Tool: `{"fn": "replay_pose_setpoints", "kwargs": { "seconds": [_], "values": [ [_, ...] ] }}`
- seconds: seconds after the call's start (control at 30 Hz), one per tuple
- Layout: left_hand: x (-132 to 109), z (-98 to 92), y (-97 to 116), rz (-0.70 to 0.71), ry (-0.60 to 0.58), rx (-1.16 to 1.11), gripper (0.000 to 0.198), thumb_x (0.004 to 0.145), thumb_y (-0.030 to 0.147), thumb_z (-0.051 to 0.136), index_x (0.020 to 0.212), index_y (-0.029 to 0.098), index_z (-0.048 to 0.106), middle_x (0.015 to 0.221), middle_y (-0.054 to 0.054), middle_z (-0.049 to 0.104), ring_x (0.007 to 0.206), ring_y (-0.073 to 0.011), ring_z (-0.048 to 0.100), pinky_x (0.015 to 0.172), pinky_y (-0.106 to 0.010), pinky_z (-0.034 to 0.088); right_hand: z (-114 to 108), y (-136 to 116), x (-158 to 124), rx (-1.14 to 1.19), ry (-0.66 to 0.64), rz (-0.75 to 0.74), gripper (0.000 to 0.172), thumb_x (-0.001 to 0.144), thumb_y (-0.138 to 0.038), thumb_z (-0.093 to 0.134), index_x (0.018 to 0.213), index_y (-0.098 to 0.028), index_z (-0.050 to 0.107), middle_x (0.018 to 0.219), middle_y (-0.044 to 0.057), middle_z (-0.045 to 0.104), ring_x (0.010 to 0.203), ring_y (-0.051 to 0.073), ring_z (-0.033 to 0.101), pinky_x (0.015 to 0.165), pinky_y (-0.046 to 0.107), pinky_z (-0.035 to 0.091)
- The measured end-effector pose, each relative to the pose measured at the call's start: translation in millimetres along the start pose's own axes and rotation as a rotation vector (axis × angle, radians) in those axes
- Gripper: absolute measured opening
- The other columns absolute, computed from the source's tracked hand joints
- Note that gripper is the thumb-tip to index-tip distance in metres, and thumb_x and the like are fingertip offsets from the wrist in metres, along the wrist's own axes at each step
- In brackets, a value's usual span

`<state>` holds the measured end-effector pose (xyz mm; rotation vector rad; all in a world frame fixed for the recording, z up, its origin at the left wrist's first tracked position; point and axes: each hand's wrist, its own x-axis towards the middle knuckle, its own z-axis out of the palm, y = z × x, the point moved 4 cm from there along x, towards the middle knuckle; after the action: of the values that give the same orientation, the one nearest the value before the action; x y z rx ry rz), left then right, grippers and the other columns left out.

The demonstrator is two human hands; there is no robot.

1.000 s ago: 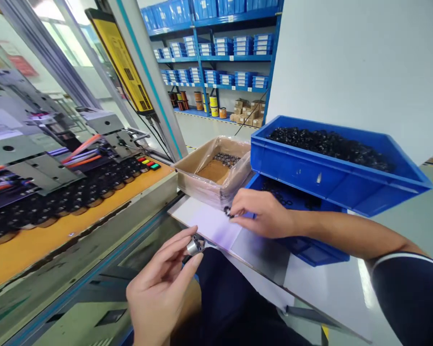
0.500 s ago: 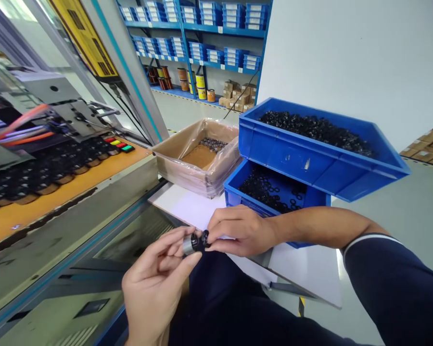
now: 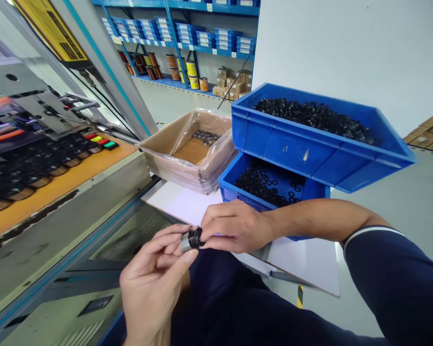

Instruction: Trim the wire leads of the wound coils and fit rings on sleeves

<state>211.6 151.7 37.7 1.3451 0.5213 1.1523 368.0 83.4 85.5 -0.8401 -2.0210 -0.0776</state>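
Observation:
My left hand [image 3: 155, 283] pinches a small silver metal cylinder [image 3: 185, 241] between thumb and fingers, low in the middle of the view. My right hand [image 3: 233, 226] pinches a small black ring part [image 3: 195, 237] and presses it against the end of that cylinder. Both hands meet just in front of the white board [image 3: 187, 206] and over my dark-clothed lap. Behind my right hand a lower blue bin [image 3: 238, 192] holds several black rings.
An upper blue bin [image 3: 310, 154] full of black parts sits tilted over the lower one. A plastic-lined cardboard box [image 3: 176, 163] stands left of them. A machine with an orange deck [image 3: 57, 187] and rows of black parts fills the left. Blue shelving [image 3: 187, 33] lines the back wall.
My right hand came from the white board with the black ring to the cylinder in my left hand, and the ring now sits tight against it. The view shifted down and right.

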Motion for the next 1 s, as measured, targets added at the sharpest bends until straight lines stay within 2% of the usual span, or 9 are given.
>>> {"fn": "replay_pose_setpoints", "kwargs": {
  "seconds": [0.1,0.23,0.43,0.53,0.63,0.77,0.87,1.0],
  "values": [
    [-1.6,0.6,0.0,-0.027,-0.001,-0.006,0.034,0.069,0.011,0.082,0.100,0.024,0.075,0.108,-0.002,0.076,0.092,-0.0148,0.075,0.087,-0.020,0.060,3.0,2.7,-2.1,-0.004,-0.051,0.037,0.019,0.102,-0.024,0.051,0.090,-0.013,0.062,0.087,0.007,0.064,0.086,0.010,0.063,0.081,0.020,0.054],
    [-2.5,1.2,1.4,-0.026,-0.012,0.026,0.030,0.069,0.011,0.082,0.096,0.024,0.076,0.107,-0.002,0.076,0.090,-0.0157,0.075,0.085,-0.021,0.061,6.0,5.6,-4.1,0.018,-0.103,0.071,0.019,0.102,-0.025,0.051,0.091,-0.013,0.062,0.089,0.008,0.064,0.091,0.011,0.062,0.084,0.021,0.053],
    [-4.8,8.0,1.5,-0.064,-0.026,0.001,0.028,0.070,0.012,0.082,0.094,0.024,0.075,0.109,-0.003,0.077,0.092,-0.0172,0.076,0.083,-0.021,0.062,3.8,4.1,-2.5,-0.015,-0.049,0.032,0.020,0.102,-0.024,0.049,0.089,-0.014,0.061,0.084,0.006,0.065,0.086,0.010,0.063,0.080,0.020,0.053],
    [-4.5,9.4,2.3,-0.035,0.013,0.063,0.033,0.068,0.010,0.082,0.097,0.025,0.075,0.099,0.000,0.079,0.088,-0.0145,0.076,0.080,-0.016,0.061,1.1,0.3,-1.1,-0.024,0.016,-0.022,0.013,0.099,-0.016,0.052,0.090,-0.013,0.061,0.085,0.006,0.065,0.083,0.010,0.063,0.078,0.019,0.053],
    [-3.7,7.2,2.6,-0.025,0.046,0.116,0.041,0.066,0.010,0.084,0.103,0.027,0.075,0.092,0.002,0.080,0.083,-0.0117,0.076,0.075,-0.010,0.059,-1.9,-1.3,0.3,-0.039,0.045,-0.022,0.007,0.098,-0.017,0.054,0.095,-0.013,0.059,0.088,0.007,0.066,0.087,0.010,0.064,0.080,0.020,0.054],
    [-4.3,1.7,-0.5,-0.055,0.053,0.145,0.044,0.063,0.012,0.086,0.102,0.028,0.076,0.087,0.003,0.080,0.071,-0.0081,0.075,0.069,-0.006,0.057,-4.7,-2.7,1.7,-0.161,0.019,-0.059,0.011,0.100,-0.019,0.052,0.107,-0.013,0.059,0.099,0.007,0.064,0.092,0.010,0.061,0.083,0.020,0.054],
    [-5.2,-0.4,-4.3,-0.082,0.024,0.103,0.041,0.062,0.014,0.087,0.099,0.029,0.078,0.092,0.003,0.080,0.073,-0.0085,0.075,0.070,-0.007,0.057,-6.1,-4.2,2.1,-0.216,0.029,-0.122,0.015,0.100,-0.023,0.053,0.104,-0.011,0.061,0.097,0.008,0.063,0.088,0.011,0.060,0.082,0.022,0.054],
    [-5.1,-0.8,-6.1,-0.094,-0.003,0.045,0.040,0.062,0.015,0.087,0.098,0.031,0.078,0.092,0.005,0.080,0.068,-0.0062,0.073,0.071,-0.008,0.057,-3.8,-4.0,1.7,-0.228,0.005,-0.136,0.019,0.102,-0.024,0.050,0.109,-0.009,0.059,0.101,0.009,0.063,0.099,0.012,0.059,0.089,0.024,0.053]
  ]
}}
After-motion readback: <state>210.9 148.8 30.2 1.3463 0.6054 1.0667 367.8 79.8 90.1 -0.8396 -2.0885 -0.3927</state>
